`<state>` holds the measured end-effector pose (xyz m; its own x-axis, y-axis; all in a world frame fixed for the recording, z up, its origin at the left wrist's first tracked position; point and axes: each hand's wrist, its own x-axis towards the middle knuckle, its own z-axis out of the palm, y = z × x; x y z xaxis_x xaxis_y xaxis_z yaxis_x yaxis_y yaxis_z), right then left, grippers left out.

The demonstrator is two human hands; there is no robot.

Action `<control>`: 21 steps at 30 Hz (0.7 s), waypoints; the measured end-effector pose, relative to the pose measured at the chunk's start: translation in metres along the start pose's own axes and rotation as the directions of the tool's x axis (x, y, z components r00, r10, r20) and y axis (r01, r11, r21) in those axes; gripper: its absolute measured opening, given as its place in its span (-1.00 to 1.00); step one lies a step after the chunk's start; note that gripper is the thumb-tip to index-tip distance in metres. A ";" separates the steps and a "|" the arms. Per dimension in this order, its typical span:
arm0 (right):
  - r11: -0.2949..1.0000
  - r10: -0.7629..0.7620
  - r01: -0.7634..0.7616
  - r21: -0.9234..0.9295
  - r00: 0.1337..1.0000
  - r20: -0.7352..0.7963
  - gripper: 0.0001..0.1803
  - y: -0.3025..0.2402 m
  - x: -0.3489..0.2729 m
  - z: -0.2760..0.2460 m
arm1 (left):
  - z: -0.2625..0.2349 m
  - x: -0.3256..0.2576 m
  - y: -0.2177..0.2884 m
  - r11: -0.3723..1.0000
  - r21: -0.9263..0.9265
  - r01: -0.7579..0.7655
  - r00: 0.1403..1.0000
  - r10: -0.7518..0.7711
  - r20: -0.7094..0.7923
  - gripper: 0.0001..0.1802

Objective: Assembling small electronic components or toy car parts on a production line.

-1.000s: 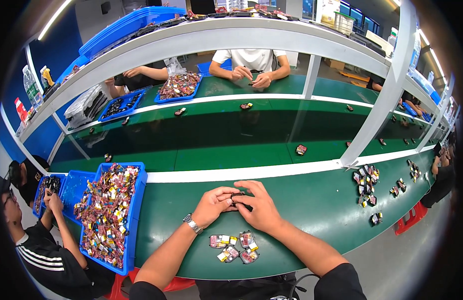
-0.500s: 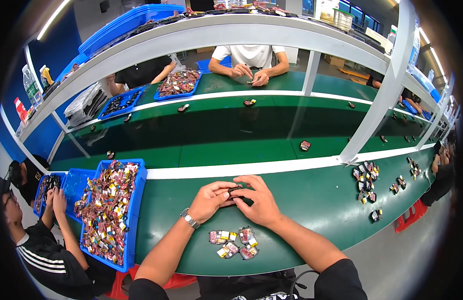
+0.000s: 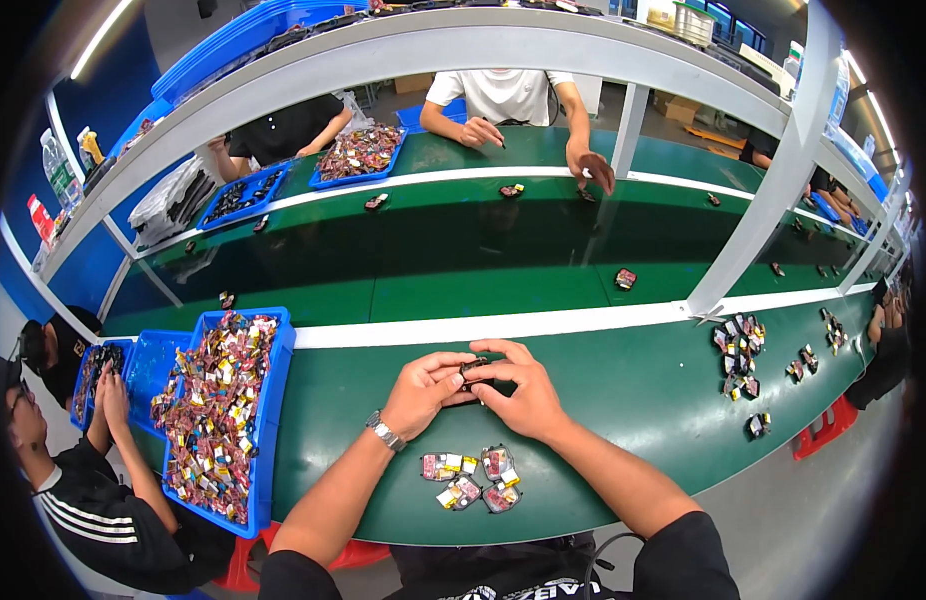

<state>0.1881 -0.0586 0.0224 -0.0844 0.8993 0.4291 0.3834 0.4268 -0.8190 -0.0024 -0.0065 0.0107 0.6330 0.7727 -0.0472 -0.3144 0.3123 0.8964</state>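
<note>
Above the green worktop, my left hand and my right hand meet around a small black part. Fingers of both hands are closed on it, and they cover most of its shape. A metal-banded watch circles my left wrist. Nearer to me, between my forearms, lies a loose cluster of small electronic assemblies with clear-black casings, reddish insides and white and yellow tabs.
On my left a blue bin is heaped with similar assemblies; a co-worker sits beyond it. More assemblies lie in groups to the right. Ahead, spaced pieces lie on a dark green conveyor under a grey shelf frame. Another person sits opposite.
My hands stay together on the black part with slight finger shifts. Across the conveyor, a person's hand has reached out to its edge. Pieces on the conveyor appear slightly further right.
</note>
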 end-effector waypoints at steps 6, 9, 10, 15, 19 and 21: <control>1.000 -0.004 0.004 0.024 0.999 0.035 -0.76 -0.001 0.002 0.001 | 0.004 -0.002 0.001 0.997 0.066 -0.038 0.999 0.040 -0.022 -0.66; 1.000 0.001 -0.001 -0.001 1.000 0.031 -0.76 -0.001 0.000 0.000 | 0.004 -0.001 0.001 0.998 0.059 -0.030 0.999 0.031 -0.016 -0.65; 1.000 0.004 -0.004 -0.030 1.000 0.021 -0.76 -0.002 0.000 -0.001 | 0.005 -0.001 0.001 0.999 0.041 -0.021 1.000 0.021 -0.009 -0.63; 0.981 -0.116 0.098 -0.168 0.988 -0.101 -0.81 -0.016 0.002 0.000 | 0.006 0.001 0.000 0.997 0.072 -0.014 0.999 0.016 -0.030 -0.65; 0.924 -0.275 0.221 -0.312 0.951 -0.140 -0.81 -0.014 0.004 0.002 | 0.008 0.002 0.000 0.997 0.073 0.006 0.999 -0.003 -0.047 -0.66; 0.909 -0.279 0.216 -0.357 0.951 -0.135 -0.80 -0.012 0.004 0.003 | 0.007 0.002 0.000 0.997 0.076 0.008 0.999 -0.005 -0.045 -0.66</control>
<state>0.1807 -0.0602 0.0332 -0.0633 0.7230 0.6880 0.6584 0.5483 -0.5156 0.0037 -0.0089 0.0137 0.6017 0.7955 -0.0718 -0.2545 0.2762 0.9268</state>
